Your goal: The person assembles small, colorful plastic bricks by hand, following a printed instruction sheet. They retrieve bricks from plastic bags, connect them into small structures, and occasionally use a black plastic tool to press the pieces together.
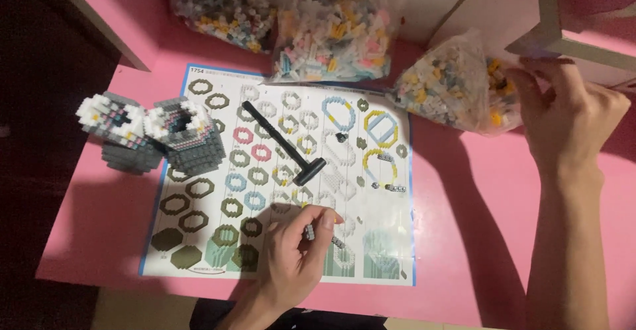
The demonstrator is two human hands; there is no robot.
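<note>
Matt pink worktop [503, 191] w/ smooth paper instruction sheet [391, 250], glossy clear plastic bags [457, 92], black matt plastic hammer [285, 151], studded plastic block models [185, 138].

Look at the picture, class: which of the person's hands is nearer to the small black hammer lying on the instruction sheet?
Left. The left hand rests just below the black hammer on the instruction sheet; the right hand is far off at the rightmost bag of bricks.

Hammer [285, 143] on instruction sheet [371, 250], block models [156, 135] left, brick bags [331, 35] behind.
</note>
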